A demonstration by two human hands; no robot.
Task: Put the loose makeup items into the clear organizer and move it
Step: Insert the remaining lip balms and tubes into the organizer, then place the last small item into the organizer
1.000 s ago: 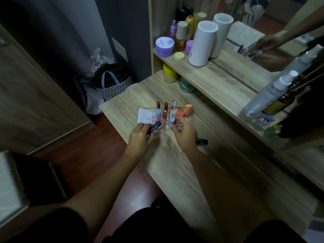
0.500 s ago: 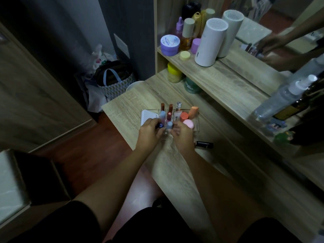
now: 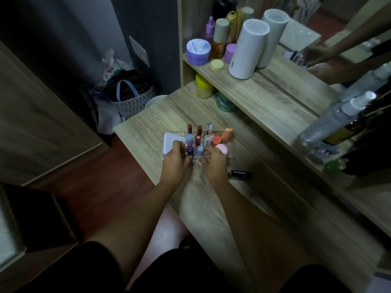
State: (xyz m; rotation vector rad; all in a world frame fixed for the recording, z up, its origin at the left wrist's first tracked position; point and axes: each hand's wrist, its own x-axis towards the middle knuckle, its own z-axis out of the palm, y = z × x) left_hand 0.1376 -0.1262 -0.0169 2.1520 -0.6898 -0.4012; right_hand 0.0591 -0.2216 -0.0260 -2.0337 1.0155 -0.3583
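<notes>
Bare desk top point(image 3: 148, 123) lies open to the left of and behind the clear organizer point(image 3: 230, 149), as far as the yellow jar point(image 3: 203, 86) and green jar point(image 3: 224, 102) under the shelf point(image 3: 264, 98). On the right a black tube point(image 3: 241, 174) lies just beside the right hand point(image 3: 214, 163). The near front of the desk is taken up by both forearms.

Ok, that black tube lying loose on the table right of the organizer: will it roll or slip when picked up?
The black tube looks round and lies on its side on the bare wood table, so a sideways nudge would probably roll it. Its surface looks glossy, so likely a bit slippery. It looks small and rigid, so probably light; pinching across its middle should work.
</notes>
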